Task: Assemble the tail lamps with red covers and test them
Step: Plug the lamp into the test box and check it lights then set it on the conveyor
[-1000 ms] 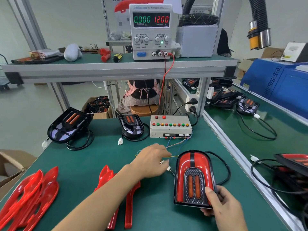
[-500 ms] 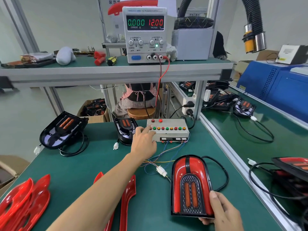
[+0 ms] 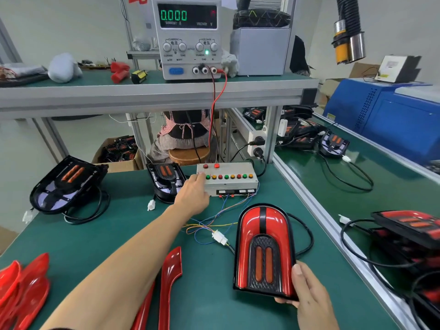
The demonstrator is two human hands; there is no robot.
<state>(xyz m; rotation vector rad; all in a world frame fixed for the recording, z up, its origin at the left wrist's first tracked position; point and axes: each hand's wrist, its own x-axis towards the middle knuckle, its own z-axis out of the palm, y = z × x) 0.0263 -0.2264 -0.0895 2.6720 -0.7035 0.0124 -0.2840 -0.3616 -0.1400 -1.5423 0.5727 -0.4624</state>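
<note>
Red tail lamp (image 3: 263, 248): your right fingers (image 3: 297, 270) grip it; left fingers (image 3: 198, 179) reach the button box (image 3: 228, 179), press one button gently

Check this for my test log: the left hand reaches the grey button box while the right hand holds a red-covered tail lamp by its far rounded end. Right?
Not quite. The head view shows the right hand holding the red-covered tail lamp at its near, flat end. The left hand does reach the grey button box.
</note>
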